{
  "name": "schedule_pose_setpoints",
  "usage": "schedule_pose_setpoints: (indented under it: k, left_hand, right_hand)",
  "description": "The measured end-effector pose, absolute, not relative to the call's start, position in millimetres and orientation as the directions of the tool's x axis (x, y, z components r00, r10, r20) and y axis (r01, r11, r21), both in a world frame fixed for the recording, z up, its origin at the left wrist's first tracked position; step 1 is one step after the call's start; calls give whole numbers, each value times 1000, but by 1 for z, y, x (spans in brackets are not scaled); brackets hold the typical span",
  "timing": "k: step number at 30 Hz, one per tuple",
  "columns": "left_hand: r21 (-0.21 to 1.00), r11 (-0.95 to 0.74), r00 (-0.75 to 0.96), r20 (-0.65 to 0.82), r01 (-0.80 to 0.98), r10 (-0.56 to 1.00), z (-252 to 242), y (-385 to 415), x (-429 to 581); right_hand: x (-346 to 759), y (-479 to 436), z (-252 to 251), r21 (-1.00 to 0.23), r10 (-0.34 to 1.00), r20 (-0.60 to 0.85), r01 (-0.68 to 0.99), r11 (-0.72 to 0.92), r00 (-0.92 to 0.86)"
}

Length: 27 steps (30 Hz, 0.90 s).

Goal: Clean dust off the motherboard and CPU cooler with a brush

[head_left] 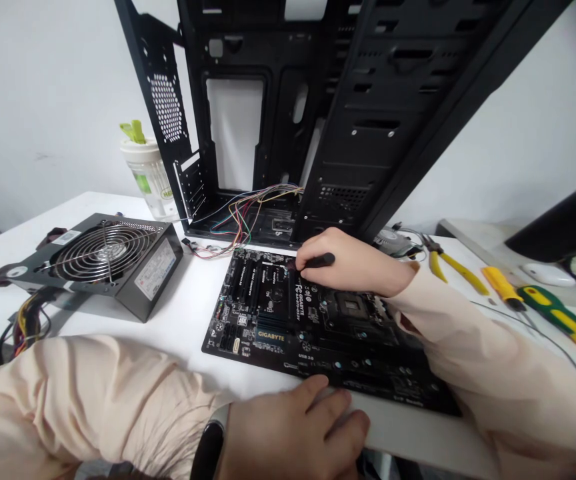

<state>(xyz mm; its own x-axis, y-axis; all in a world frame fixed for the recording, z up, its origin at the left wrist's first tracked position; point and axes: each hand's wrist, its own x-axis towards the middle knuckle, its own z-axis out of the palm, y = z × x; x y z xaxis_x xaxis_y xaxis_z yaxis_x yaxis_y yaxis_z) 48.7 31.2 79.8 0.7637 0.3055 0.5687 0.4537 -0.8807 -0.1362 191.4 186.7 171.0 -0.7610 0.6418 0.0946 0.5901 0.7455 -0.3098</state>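
Note:
A black motherboard (273,363) marked GIGABYTE lies flat on the white table. Over its far edge, my right hand (335,260) is closed around a short black tool (321,261), whose working end is hidden by the fingers or too dark to make out against the board. My left hand (303,427) rests at the table's front edge, beside the near edge of the board, fingers spread and holding nothing. A black band circles the left wrist.
An open black computer case (398,133) stands behind the board, with thin coloured wires (243,213) trailing out. At left are a power supply (153,277) and a lidded cup (148,175). Pliers (461,270), an orange screwdriver (501,287) and a green-yellow tool (561,317) lie right.

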Motion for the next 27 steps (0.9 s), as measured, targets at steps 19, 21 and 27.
schedule_pose_setpoints:
  k: [19, 21, 27]
  left_hand:
    - [-138, -898, 799, 528, 417, 289, 79, 31, 48]
    - [-137, -899, 802, 521, 417, 292, 79, 31, 49]
    - [-120, -897, 792, 529, 426, 306, 80, 32, 49]
  right_hand:
    - [198, 196, 169, -492, 604, 49, 507, 708, -796]
    - [199, 197, 169, -536, 608, 20, 504, 677, -794]
    - [200, 197, 172, -588, 618, -34, 516, 624, -786]
